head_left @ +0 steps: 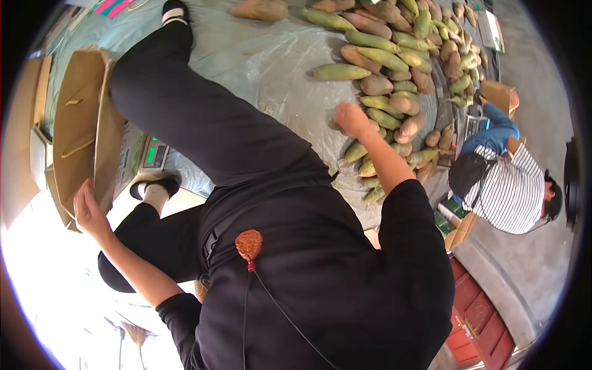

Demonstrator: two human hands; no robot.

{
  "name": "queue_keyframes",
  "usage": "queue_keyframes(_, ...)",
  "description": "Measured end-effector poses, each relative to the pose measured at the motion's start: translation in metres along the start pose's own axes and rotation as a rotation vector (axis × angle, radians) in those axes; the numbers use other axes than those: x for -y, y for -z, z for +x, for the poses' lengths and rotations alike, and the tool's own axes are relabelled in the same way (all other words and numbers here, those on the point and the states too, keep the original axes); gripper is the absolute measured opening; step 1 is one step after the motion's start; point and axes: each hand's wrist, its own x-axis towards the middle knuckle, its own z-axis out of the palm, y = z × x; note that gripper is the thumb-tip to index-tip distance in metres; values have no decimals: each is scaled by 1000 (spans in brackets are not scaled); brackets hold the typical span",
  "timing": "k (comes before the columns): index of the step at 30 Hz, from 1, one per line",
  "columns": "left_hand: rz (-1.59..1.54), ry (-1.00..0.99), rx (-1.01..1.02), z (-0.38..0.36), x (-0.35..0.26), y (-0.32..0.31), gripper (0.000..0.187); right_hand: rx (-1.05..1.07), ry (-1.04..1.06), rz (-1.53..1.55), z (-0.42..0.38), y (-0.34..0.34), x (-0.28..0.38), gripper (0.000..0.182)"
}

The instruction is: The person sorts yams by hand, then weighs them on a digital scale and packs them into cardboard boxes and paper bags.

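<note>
At the left, a tall brown paper carrier bag [75, 117] with cord handles stands with its opening facing me. My left hand [91, 211] is at the bag's near edge, its fingers stretched out and touching it. My right hand [354, 120] is closed above the near side of a heap of vegetables, and nothing shows in its fingers. Long green radishes [341, 72] and reddish-brown sweet potatoes [407, 126] make up the heap. A digital scale [153, 154] with a lit green display sits beside the bag, partly hidden by it.
Clear plastic sheeting [277, 74] covers the floor under the heap. My legs [203, 117] stretch between bag and vegetables. At the right, a person in a striped shirt [512, 185] bends near cardboard boxes [462, 229]. A red wooden door [478, 308] lies at lower right.
</note>
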Motion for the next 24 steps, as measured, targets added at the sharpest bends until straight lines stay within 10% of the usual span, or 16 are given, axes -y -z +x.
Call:
queue_keyframes(6, 56, 39, -97, -3, 8, -4, 22, 481, -433, 160, -69, -73, -62, 38)
queue_keyframes(17, 11, 206, -144, -5, 43, 3, 32, 413, -498, 8, -100, -166, -60, 69)
queue_keyframes(24, 56, 171, -111, -8, 39, 5, 32, 428, -633, -66, -93, -153, -30, 53)
